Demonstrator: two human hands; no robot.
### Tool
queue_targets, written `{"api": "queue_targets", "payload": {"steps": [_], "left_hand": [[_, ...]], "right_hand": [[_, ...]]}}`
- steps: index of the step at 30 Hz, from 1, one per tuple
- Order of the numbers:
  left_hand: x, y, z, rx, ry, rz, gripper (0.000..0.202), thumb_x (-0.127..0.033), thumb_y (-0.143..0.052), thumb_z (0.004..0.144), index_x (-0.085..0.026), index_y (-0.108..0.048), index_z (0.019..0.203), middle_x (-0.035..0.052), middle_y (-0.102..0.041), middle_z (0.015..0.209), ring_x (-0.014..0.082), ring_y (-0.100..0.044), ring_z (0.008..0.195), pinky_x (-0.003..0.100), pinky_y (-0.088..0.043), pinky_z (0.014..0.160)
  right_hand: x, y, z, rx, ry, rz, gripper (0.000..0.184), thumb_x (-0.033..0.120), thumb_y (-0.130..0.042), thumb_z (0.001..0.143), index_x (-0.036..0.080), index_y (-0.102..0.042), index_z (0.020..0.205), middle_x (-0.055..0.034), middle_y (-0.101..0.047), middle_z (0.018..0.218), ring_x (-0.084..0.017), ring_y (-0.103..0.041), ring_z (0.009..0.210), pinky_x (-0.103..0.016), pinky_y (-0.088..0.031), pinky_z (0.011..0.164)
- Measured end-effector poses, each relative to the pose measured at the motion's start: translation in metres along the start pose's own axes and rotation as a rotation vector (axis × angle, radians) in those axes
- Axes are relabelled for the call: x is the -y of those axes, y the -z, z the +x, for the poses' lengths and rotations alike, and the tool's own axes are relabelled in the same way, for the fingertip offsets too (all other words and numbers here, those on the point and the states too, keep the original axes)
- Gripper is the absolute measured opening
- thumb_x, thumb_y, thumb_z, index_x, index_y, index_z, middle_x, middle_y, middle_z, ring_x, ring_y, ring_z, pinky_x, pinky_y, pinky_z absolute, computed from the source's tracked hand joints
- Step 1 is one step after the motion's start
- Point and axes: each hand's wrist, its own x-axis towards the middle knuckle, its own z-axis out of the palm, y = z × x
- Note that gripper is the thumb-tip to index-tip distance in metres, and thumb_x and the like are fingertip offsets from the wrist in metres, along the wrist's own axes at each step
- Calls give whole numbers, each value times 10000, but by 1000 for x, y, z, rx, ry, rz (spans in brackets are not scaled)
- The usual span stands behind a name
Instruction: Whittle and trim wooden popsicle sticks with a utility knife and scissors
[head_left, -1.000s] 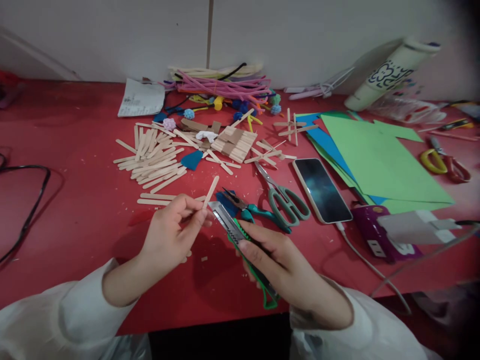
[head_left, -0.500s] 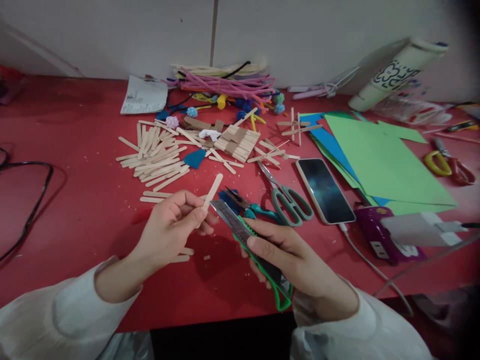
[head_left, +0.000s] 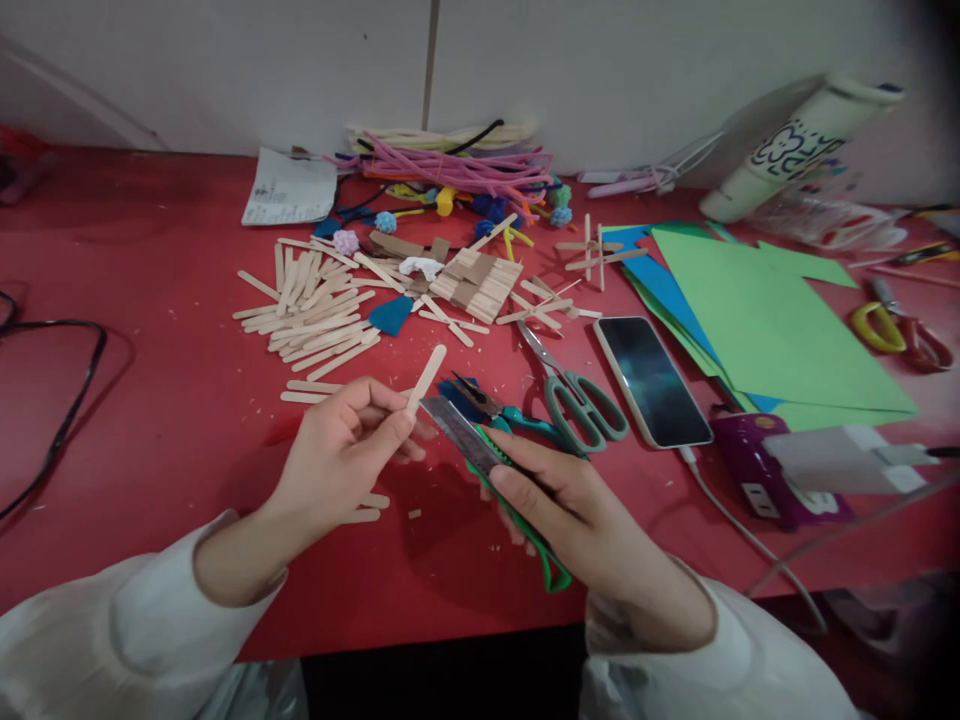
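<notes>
My left hand (head_left: 345, 450) is closed, pinching one wooden craft stick (head_left: 427, 375) between thumb and fingers above the table. The stick's upper end points up and to the right. My right hand (head_left: 570, 500) is wrapped round a green-trimmed utility knife (head_left: 480, 455), its long metal blade extended toward the left. The blade's tip is at the stick's right side, close to my left fingertips; whether they touch I cannot tell. Green-handled scissors (head_left: 581, 400) and teal-handled pliers (head_left: 517, 418) lie just beyond my right hand.
Many loose craft sticks (head_left: 315, 310) are heaped on the red table (head_left: 150, 420), near a joined stick panel (head_left: 480, 285). Pink pipe cleaners (head_left: 457, 165) lie by the wall. At right are a phone (head_left: 652, 380), green paper (head_left: 780, 310), a purple box (head_left: 750, 470) and a tumbler (head_left: 795, 150).
My right hand has tilted the utility knife slightly, and its green end has shifted up and left. My left hand keeps the stick almost where it was.
</notes>
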Motion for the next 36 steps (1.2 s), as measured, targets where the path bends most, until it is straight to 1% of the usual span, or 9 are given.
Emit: {"api": "queue_targets", "payload": {"steps": [3, 6, 11, 16, 22, 25, 29, 32, 36], "left_hand": [[1, -2, -3, -64, -50, 85, 97, -218, -604, 771, -179, -536, 712, -39, -659, 583, 90, -652, 525, 161, -519, 533], [3, -2, -4, -69, -82, 158, 90, -234, -590, 776, -187, -531, 726, -25, -670, 604, 110, -661, 548, 183, -527, 538], [1, -4, -6, -31, -6, 240, 110, -284, -576, 784, -201, -525, 734, -6, -672, 608, 135, -654, 549, 173, -483, 409], [0, -6, -8, -6, 88, 225, 141, -344, -570, 784, -211, -528, 763, -11, -662, 607, 142, -618, 478, 173, -400, 277], [1, -4, -2, 28, 23, 49, 122, -258, -612, 750, -189, -532, 690, -7, -683, 609, 115, -637, 521, 210, -525, 511], [-1, -4, 1, 68, 66, -64, 138, -243, -639, 721, -184, -523, 676, -20, -677, 580, 105, -624, 484, 209, -519, 511], [-4, -6, 1, 59, 129, -97, 148, -257, -638, 724, -180, -522, 674, -11, -689, 599, 109, -628, 484, 213, -522, 502], [-5, -7, 1, 19, 175, -71, 140, -256, -625, 739, -185, -517, 686, -10, -690, 599, 128, -647, 509, 226, -536, 500], [-4, -5, 1, -18, 123, -64, 136, -256, -638, 733, -187, -526, 696, -16, -684, 590, 129, -654, 511, 226, -544, 516]], "right_hand": [[-1, -3, -2, -77, 98, -204, 403, 330, -410, 939, 176, -473, 1306, 43, -451, 595, -70, -415, 458, -175, -377, 416], [-1, -4, -3, -79, 142, -294, 393, 306, -390, 946, 169, -468, 1306, 28, -477, 619, -74, -414, 450, -191, -379, 422], [-1, -5, -5, -74, 166, -356, 368, 292, -377, 947, 147, -495, 1264, 23, -472, 572, -98, -430, 451, -220, -393, 439], [-2, -6, -4, -20, 107, -170, 321, 311, -387, 950, 180, -527, 1208, 45, -460, 581, -62, -434, 414, -177, -377, 394], [-1, -2, 0, 91, -133, 349, 315, 406, -496, 894, 158, -587, 1066, 27, -506, 706, -21, -451, 390, -134, -338, 317], [0, -1, 1, 127, -160, 463, 354, 416, -533, 871, 168, -581, 1118, 29, -511, 701, -25, -451, 375, -134, -340, 294], [0, -1, -1, 39, -82, 325, 341, 410, -513, 888, 169, -581, 1120, 18, -533, 724, -22, -468, 402, -138, -369, 340], [0, -2, -4, -31, -21, 156, 315, 376, -470, 919, 168, -566, 1135, 38, -507, 649, -35, -457, 422, -145, -381, 371], [0, -3, -6, -65, 76, -73, 334, 332, -430, 939, 170, -533, 1211, 56, -471, 549, -57, -434, 406, -163, -372, 373]]}}
